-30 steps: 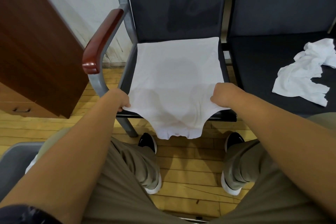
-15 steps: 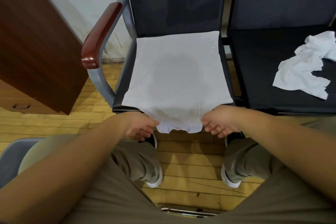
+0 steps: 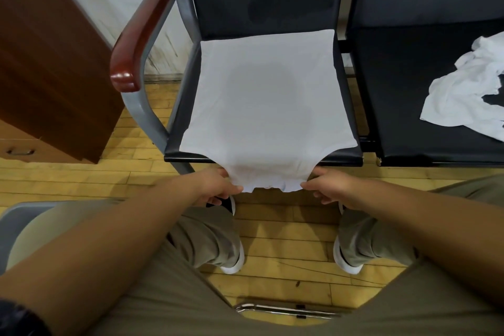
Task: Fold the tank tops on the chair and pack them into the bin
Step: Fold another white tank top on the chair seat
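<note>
A: Grip state?
B: Both clamped. Left grip [image 3: 218, 187] pinches one strap end of the tank top [image 3: 267, 106], right grip [image 3: 326, 189] pinches the other. The neckline hangs between them, off the front edge of the chair [image 3: 191, 157].
A: Rest of the top?
B: Spread flat on the seat, running away from both grips to the backrest. Second tank top [image 3: 461, 98] sits crumpled on the next seat [image 3: 403, 133], well off beyond the right grip.
A: Handling?
B: Looks thin, limp and light. I'd expect it to sag and wrinkle wherever it's unsupported. Best taken at strap ends or hem corners, both sides together, kept taut through the fold.
A: Bin?
B: Grey rim [image 3: 16, 224] behind the left grip, maybe. Cannot tell.
</note>
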The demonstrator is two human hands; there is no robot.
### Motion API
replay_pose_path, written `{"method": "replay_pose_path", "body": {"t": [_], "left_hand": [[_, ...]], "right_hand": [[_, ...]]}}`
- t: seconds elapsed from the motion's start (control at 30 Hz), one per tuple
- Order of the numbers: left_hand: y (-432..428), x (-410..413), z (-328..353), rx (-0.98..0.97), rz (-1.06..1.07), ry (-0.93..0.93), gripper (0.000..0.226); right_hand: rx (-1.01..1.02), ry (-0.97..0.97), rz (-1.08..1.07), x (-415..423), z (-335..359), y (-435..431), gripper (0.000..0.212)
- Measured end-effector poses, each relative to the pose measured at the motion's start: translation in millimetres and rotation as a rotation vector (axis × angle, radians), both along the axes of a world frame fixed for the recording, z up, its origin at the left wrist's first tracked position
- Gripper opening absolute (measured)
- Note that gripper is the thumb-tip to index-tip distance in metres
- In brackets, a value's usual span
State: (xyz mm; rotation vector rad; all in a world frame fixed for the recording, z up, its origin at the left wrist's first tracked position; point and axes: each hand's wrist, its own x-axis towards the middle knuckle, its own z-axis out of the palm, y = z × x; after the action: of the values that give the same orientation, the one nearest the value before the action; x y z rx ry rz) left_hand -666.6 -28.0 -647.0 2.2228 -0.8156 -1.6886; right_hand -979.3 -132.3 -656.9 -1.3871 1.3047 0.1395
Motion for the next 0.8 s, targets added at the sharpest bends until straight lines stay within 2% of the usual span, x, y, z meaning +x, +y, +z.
{"method": "replay_pose_path", "body": {"t": [0.1, 0.2, 0.3, 0.43, 0.5, 0.57, 0.63, 0.67, 0.77, 0.8], "left_hand": [[1.1, -2.4, -0.7, 0.035, -0.092, -0.021, 0.045], [1.9, -5.8, 2.8, 0.087, -0.185, -0.028, 0.029], [3.5, -9.0, 10.2, 0.117, -0.281, -0.128, 0.018], [2.1, -11.6, 24.6, 0.058, -0.35, -0.265, 0.025], [0.2, -13.9, 38.2, 0.031, -0.38, -0.306, 0.025], [-2.2, -14.3, 50.8, 0.008, -0.346, -0.251, 0.025], [-5.0, -12.2, 64.4, -0.002, -0.214, -0.123, 0.036], [-5.9, -10.9, 72.1, -0.001, -0.154, -0.074, 0.042], [-9.9, -6.1, 95.5, -0.044, -0.07, -0.023, 0.036], [-11.7, -5.0, 104.4, -0.091, -0.029, -0.029, 0.045]], "right_hand": [[-0.012, -0.027, 0.045, 4.0, 4.7, 1.5, 0.04], [-0.023, -0.02, 0.127, 5.1, 6.4, 3.8, 0.042], [-0.027, 0.069, 0.198, 3.1, 5.9, 9.2, 0.044], [0.009, 0.102, 0.236, 2.2, 14.6, 18.1, 0.032], [0.03, 0.081, 0.237, 2.3, 21.8, 21.2, 0.035], [0.047, 0.056, 0.204, 2.1, 31.1, 23.7, 0.033], [0.076, 0.038, 0.142, 0.6, 40.8, 25.6, 0.03], [0.106, 0.038, 0.1, -1.1, 46.6, 25.9, 0.034], [0.217, -0.008, 0.014, -4.8, 70.4, 24.6, 0.053], [0.229, -0.03, -0.004, -4.8, 79.5, 22.2, 0.058]]}}
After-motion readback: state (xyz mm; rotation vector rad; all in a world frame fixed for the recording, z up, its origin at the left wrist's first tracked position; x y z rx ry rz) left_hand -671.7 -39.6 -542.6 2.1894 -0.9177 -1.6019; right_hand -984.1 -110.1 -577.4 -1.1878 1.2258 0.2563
